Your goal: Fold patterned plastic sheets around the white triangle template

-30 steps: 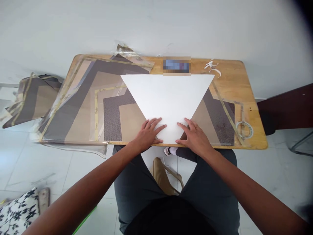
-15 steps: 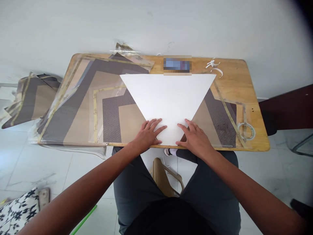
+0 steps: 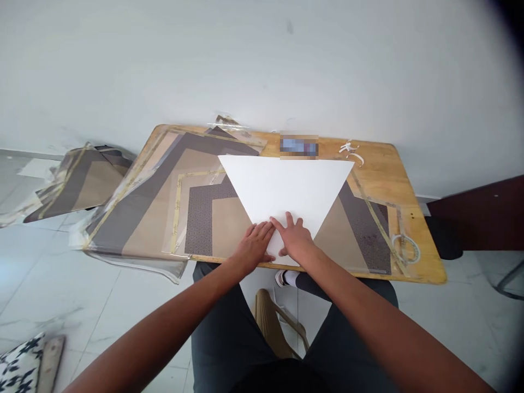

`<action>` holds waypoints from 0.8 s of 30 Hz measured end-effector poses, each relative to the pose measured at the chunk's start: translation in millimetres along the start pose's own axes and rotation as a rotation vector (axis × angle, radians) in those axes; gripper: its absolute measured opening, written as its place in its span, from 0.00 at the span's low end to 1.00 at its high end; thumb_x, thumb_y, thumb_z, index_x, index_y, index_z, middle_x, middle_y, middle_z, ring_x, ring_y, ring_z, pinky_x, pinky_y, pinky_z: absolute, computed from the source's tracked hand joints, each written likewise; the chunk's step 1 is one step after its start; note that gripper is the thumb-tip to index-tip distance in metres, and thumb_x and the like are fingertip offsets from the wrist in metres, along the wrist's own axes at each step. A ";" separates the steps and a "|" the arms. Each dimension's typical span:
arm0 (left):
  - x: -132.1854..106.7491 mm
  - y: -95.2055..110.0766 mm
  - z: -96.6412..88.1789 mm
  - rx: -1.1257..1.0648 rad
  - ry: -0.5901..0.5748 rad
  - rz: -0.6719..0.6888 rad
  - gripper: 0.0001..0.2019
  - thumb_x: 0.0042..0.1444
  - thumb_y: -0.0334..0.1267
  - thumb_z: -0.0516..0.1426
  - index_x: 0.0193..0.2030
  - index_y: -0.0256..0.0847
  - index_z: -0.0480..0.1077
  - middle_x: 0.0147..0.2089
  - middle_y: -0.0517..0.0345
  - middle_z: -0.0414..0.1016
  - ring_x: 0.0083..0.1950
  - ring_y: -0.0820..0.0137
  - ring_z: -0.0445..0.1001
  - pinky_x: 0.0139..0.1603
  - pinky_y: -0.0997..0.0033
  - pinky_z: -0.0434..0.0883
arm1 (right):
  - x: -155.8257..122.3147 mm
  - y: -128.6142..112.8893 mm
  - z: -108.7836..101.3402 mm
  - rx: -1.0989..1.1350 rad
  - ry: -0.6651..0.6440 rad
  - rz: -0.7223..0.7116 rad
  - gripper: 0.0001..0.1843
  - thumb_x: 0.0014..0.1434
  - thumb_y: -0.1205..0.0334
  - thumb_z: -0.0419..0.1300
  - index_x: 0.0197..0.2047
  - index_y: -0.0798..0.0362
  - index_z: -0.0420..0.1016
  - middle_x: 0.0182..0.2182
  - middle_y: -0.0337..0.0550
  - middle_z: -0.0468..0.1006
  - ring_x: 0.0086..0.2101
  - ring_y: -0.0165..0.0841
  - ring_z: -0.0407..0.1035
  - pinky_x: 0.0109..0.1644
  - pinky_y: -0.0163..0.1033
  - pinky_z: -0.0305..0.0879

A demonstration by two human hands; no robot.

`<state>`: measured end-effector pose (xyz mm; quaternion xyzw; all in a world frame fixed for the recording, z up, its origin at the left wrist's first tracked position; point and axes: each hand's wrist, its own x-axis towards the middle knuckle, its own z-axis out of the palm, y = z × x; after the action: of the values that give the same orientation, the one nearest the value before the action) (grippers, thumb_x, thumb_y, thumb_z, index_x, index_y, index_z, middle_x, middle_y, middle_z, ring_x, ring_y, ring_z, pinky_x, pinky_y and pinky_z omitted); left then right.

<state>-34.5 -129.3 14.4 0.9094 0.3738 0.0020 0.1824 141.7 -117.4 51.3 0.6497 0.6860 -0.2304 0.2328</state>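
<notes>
A white sheet of paper or card [image 3: 286, 185], broad at the far edge and narrow toward me, lies over patterned brown-and-grey sheets [image 3: 231, 221] on the wooden table. Flat on its narrow part rests my left hand [image 3: 256, 244], fingers stretched out, near the table's front edge. My right hand [image 3: 295, 238] lies beside it on the white sheet with fingers spread. The fingertips of the two hands nearly meet, and neither hand grips anything. The lower corners of the white sheet are partly hidden under my hands.
A ring of tape [image 3: 406, 249] lies at the right of the wooden table [image 3: 379, 164]. White scraps [image 3: 350, 147] and a blurred-out object [image 3: 298, 147] sit along the back. More clear-wrapped sheets [image 3: 90, 180] lean at the left. A wall stands behind; a chair [image 3: 268, 322] is below.
My right hand has moved left across the white sheet, next to my left hand. My left hand stays on the sheet. The camera view has tilted upward.
</notes>
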 end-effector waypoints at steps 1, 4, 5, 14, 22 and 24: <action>-8.2 4.6 -0.3 -0.025 0.048 -0.025 0.42 0.62 0.48 0.69 0.76 0.36 0.58 0.78 0.33 0.61 0.79 0.47 0.60 0.78 0.45 0.57 | 1.7 -0.5 1.3 -0.005 0.005 -0.008 0.70 0.49 0.51 0.82 0.82 0.29 0.43 0.81 0.59 0.40 0.72 0.70 0.53 0.54 0.60 0.78; -48.7 20.4 2.8 -0.182 0.260 -0.227 0.22 0.69 0.40 0.62 0.67 0.44 0.69 0.69 0.43 0.72 0.72 0.51 0.69 0.73 0.44 0.66 | 9.2 -4.1 10.1 -0.024 0.017 0.002 0.76 0.44 0.52 0.84 0.82 0.25 0.38 0.81 0.59 0.39 0.72 0.71 0.54 0.52 0.60 0.79; -65.7 24.6 5.7 -0.276 0.328 -0.330 0.17 0.71 0.39 0.60 0.64 0.47 0.72 0.65 0.46 0.76 0.68 0.53 0.72 0.71 0.44 0.68 | 12.2 -6.3 13.3 -0.030 0.016 0.009 0.79 0.42 0.52 0.84 0.82 0.23 0.35 0.82 0.58 0.37 0.72 0.72 0.53 0.51 0.59 0.80; -149.7 8.9 31.7 -1.337 0.856 -1.243 0.21 0.64 0.51 0.66 0.56 0.40 0.72 0.56 0.45 0.79 0.51 0.59 0.84 0.52 0.56 0.83 | 13.9 -20.9 0.5 -0.135 -0.085 0.025 0.81 0.43 0.60 0.84 0.82 0.23 0.31 0.80 0.66 0.38 0.71 0.79 0.52 0.48 0.54 0.80; -139.4 -6.8 7.3 -1.519 1.087 -1.292 0.12 0.66 0.43 0.67 0.50 0.41 0.73 0.51 0.51 0.79 0.51 0.64 0.85 0.58 0.58 0.83 | 8.5 -17.9 -2.5 -0.105 -0.060 -0.011 0.80 0.43 0.60 0.84 0.82 0.26 0.33 0.80 0.69 0.39 0.70 0.79 0.53 0.53 0.58 0.78; -138.0 -6.7 3.5 -1.588 1.112 -1.280 0.10 0.67 0.40 0.66 0.49 0.41 0.73 0.50 0.53 0.80 0.51 0.65 0.85 0.61 0.59 0.81 | 9.4 -18.5 -1.4 -0.112 -0.065 -0.006 0.80 0.43 0.59 0.84 0.82 0.25 0.33 0.80 0.67 0.37 0.71 0.78 0.53 0.53 0.58 0.78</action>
<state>-137.9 -220.0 27.3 0.0574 0.6874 0.5424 0.4795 122.7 -110.0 46.8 0.6257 0.6920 -0.2131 0.2902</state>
